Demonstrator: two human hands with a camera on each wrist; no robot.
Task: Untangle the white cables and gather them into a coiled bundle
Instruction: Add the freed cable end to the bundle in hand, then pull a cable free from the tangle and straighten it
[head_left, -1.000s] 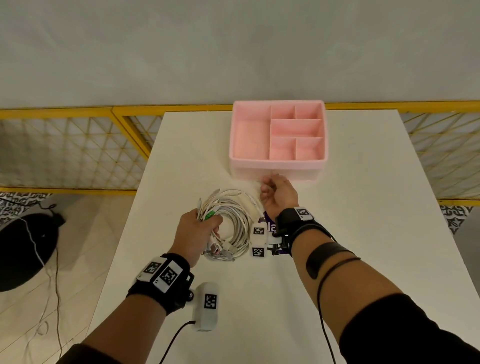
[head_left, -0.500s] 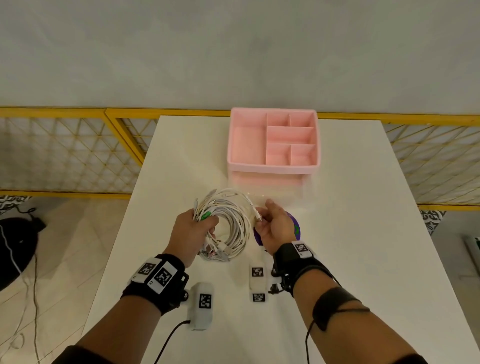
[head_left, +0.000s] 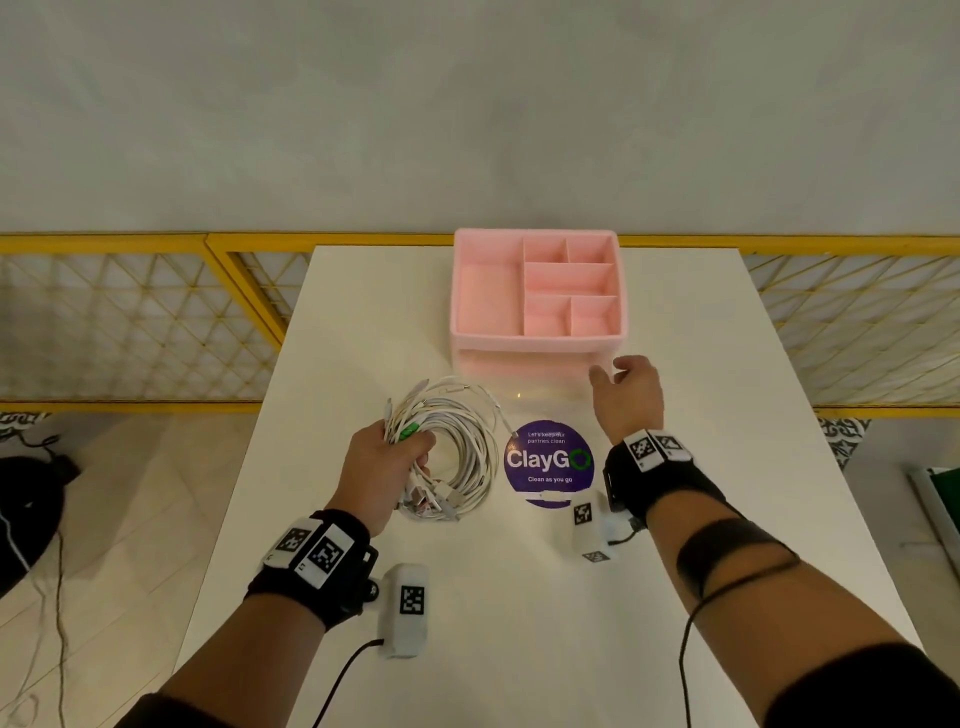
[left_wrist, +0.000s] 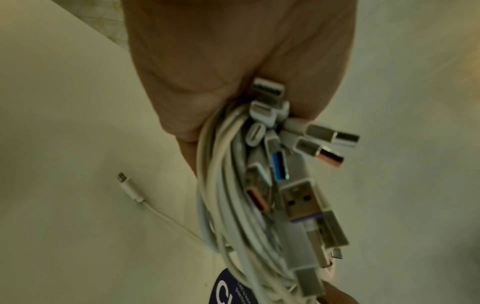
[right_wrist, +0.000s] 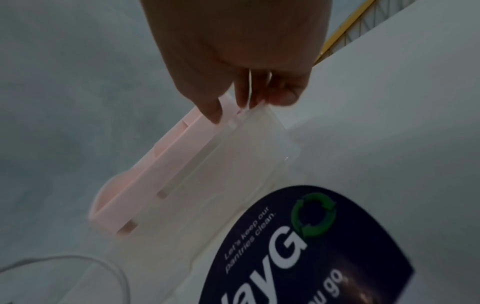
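**Left hand holds the coil while the right hand reaches for the pink box**

The left hand (head_left: 382, 470) has its fingers curled round one side of a coil of white cables (head_left: 457, 452), gripping it over the near-left part of the white table (head_left: 727, 519). The rest of the coil hangs or rests toward the table; which of the two cannot be told. In the left wrist view a cluster of plugs (left_wrist: 298, 164) sticks out below the fist, among them flat metal plugs with blue, orange and purple inserts. One thin cable end (left_wrist: 128, 188) lies loose on the table beside the coil.

Just right of the coil a round dark purple sticker (head_left: 548, 462) reading "ClayGo" lies flat on the table.

The right hand (head_left: 631, 392) is empty, fingers loosely spread. It is at the near right corner of a pink box (head_left: 537, 340) with several compartments, which stands at the far middle of the table. In the right wrist view the fingertips (right_wrist: 214, 115) are at the box's rim, whether touching is unclear.

Behind the table runs a yellow mesh fence (head_left: 130, 322).
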